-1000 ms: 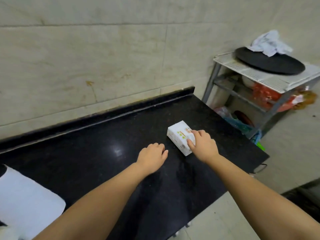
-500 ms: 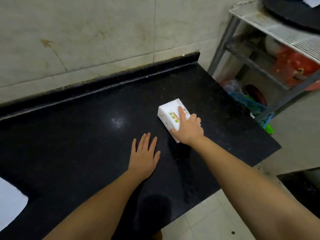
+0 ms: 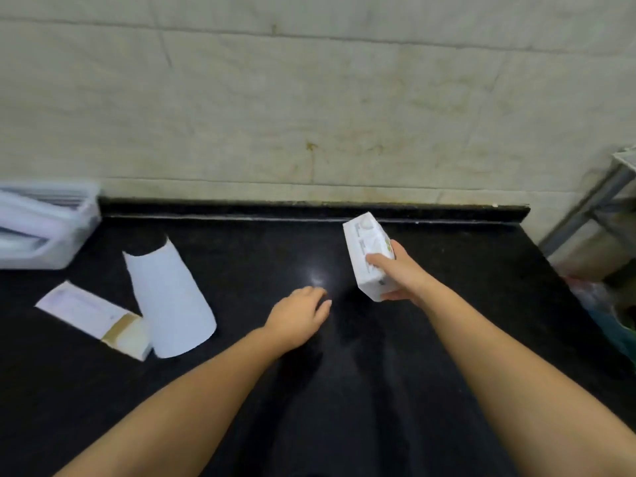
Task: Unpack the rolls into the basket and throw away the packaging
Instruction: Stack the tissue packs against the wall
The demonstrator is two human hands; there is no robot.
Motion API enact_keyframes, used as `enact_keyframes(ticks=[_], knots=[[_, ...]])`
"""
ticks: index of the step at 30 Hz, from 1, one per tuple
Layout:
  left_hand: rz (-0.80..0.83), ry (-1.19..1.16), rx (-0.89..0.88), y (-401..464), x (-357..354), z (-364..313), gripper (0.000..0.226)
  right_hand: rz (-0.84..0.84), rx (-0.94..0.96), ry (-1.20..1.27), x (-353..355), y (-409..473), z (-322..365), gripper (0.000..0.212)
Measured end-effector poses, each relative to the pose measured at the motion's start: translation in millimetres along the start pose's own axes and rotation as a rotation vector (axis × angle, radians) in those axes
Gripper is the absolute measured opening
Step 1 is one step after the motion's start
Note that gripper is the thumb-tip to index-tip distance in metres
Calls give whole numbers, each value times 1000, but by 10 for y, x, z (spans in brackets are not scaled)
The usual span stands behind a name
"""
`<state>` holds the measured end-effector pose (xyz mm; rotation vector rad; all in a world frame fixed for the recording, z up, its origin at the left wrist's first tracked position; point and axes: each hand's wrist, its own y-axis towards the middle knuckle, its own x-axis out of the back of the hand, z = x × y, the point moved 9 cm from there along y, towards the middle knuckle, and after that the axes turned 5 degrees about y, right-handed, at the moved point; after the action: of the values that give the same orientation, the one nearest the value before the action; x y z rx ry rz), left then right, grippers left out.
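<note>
Head view: my right hand (image 3: 401, 277) grips the white pack (image 3: 369, 256) right of frame centre, thumb on its face, fingers wrapped under, pack tilted above the black counter (image 3: 447, 339). My left hand (image 3: 297, 316) at centre, palm down, fingers loosely curled, holding nothing; contact w/ counter not discernible. White basket (image 3: 44, 228) at left edge, blurred. Lower left: flat box (image 3: 93, 318) touching a curled white sheet (image 3: 170, 297).

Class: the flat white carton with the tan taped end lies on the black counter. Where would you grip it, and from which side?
Grip the flat white carton from above, across its two long edges near the middle. It lies flat, and the curled white sheet crowds its taped end.
</note>
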<state>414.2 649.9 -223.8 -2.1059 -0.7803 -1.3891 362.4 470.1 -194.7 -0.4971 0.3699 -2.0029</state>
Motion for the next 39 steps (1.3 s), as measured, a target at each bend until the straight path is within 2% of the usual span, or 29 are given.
enact_keyframes(ticks=[7, 16, 22, 29, 34, 39], knots=[[-252, -16, 338, -1307, 1039, 1687, 31, 248, 183, -159, -1916, -296, 632, 63], [-370, 41, 652, -3607, 1699, 3531, 32, 508, 304, -292, -4611, -1184, 879, 64], [-432, 39, 807, -4771, 1989, 4485, 30, 606, 356, -400, -6078, -1692, 896, 69], [-438, -44, 982, -5230, 2026, 5446, 27, 734, 387, -587, -7430, -1616, 980, 84], [-463, -124, 1131, -5145, 2105, 6321, 26, 799, 473, -730, -8347, -1271, 1081, 86], [-544, -208, 1278, -4904, 2285, 7211, 35, 851, 626, -1006, -9084, -932, 1126, 89]])
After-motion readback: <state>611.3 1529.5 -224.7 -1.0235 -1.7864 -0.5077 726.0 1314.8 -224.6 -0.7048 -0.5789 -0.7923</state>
